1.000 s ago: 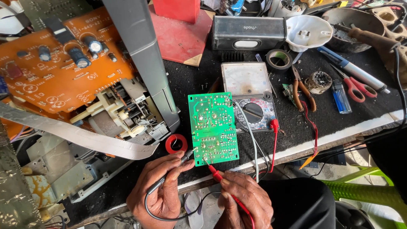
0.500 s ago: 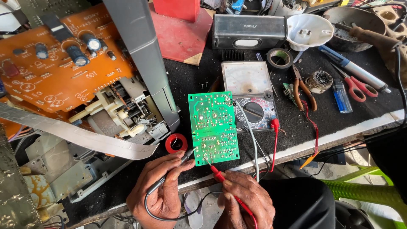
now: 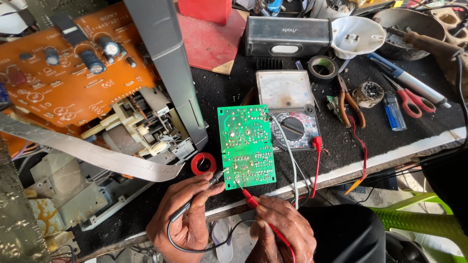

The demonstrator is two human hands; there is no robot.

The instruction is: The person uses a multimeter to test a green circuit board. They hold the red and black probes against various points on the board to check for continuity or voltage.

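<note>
A green circuit board (image 3: 246, 145) lies solder side up on the black bench mat, partly over an analogue multimeter (image 3: 287, 108). My left hand (image 3: 186, 214) grips a black test probe (image 3: 215, 178) whose tip touches the board's lower left corner. My right hand (image 3: 282, 234) grips a red test probe (image 3: 247, 195); its tip rests on the board's lower edge. The red and black leads loop below my hands. A red lead plug (image 3: 317, 142) sits in the meter's right side.
A large orange circuit board (image 3: 63, 83) with a grey ribbon cable (image 3: 92, 153) and grey chassis fills the left. A red tape roll (image 3: 203, 163) lies beside the green board. Pliers (image 3: 350, 103), red scissors (image 3: 409, 100), a blue lighter (image 3: 394, 111), black tape (image 3: 322, 66) and a black speaker (image 3: 288, 36) lie at the back right.
Both probe tips have shifted only slightly along the green board's lower edge; the hands stay in the same place.
</note>
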